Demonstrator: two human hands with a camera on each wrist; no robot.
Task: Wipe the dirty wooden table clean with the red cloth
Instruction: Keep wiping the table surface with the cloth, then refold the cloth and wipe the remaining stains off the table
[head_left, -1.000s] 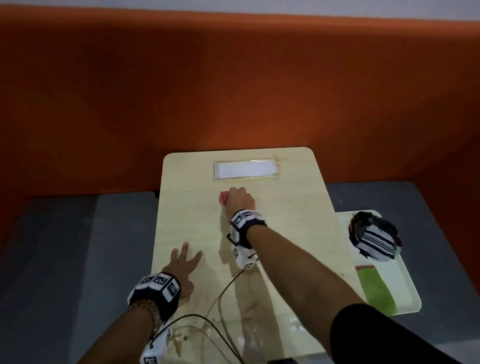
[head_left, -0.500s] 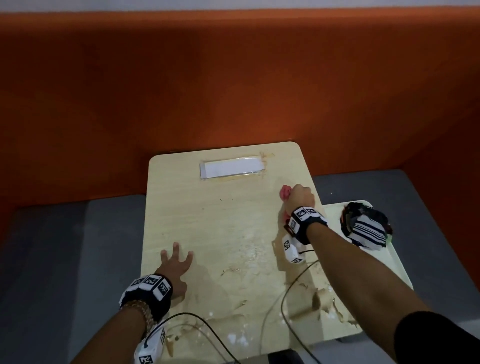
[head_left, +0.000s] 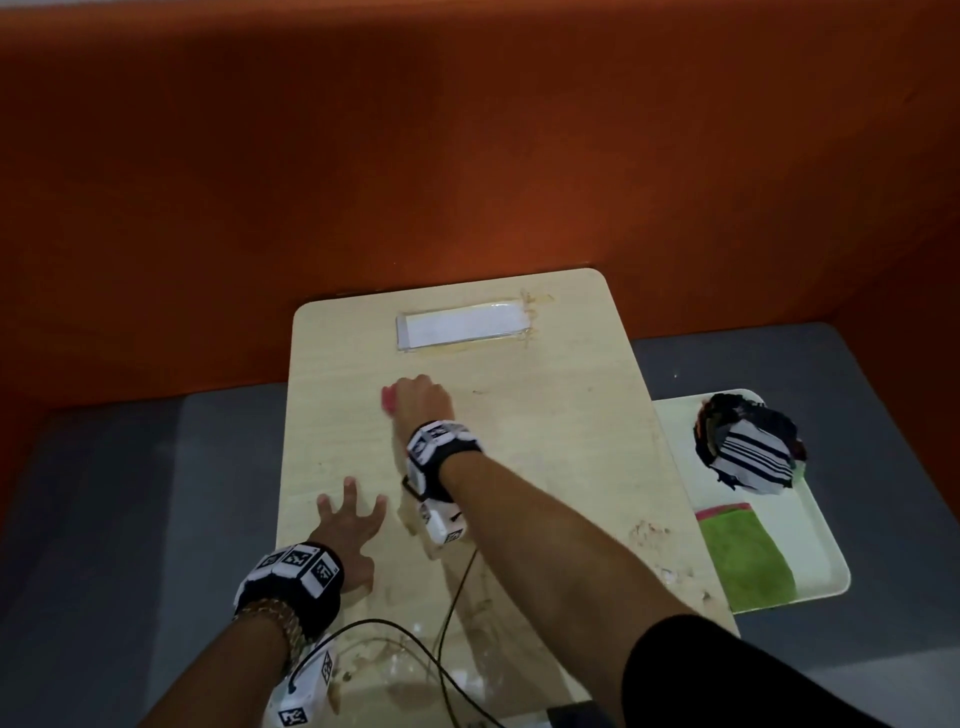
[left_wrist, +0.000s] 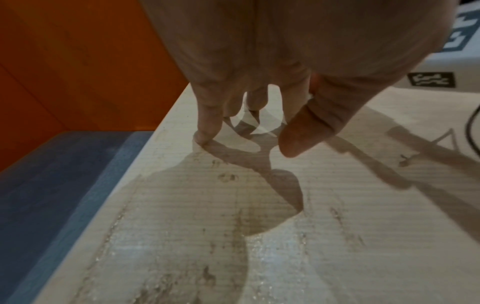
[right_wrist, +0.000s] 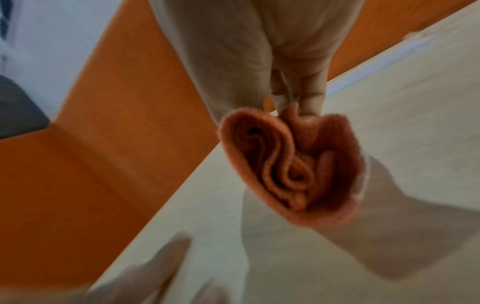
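Orange walls all around, and a pale wooden table (head_left: 545, 415) tucked into the corner over grey flooring. The red cloth (right_wrist: 293, 168) is bunched into a thick folded wad in the right hand (head_left: 422, 402), fingers curled tight around it, pressed down on the table a little below the white paper strip (head_left: 462, 326) that lies near the far edge. That part of the surface looks mostly clean. The left hand (head_left: 349, 530) is spread flat, fingers apart, nothing in it, bracing on the table near its left edge, closer to the person than the cloth is.

The real mess is at the near end of the table: brown smears and wet streaks (left_wrist: 233, 222) right under and behind the left hand, plus crumbs (head_left: 649, 532) toward the right edge next to the white tray (head_left: 826, 561).

What I'd worry about: the wad is so tightly bunched that little of it touches the wood, so it could just smear the wet stuff around. Sweeping toward the right edge could also push crumbs onto the tray, and the wrist cables (head_left: 457, 587) trail right through the dirty patch.
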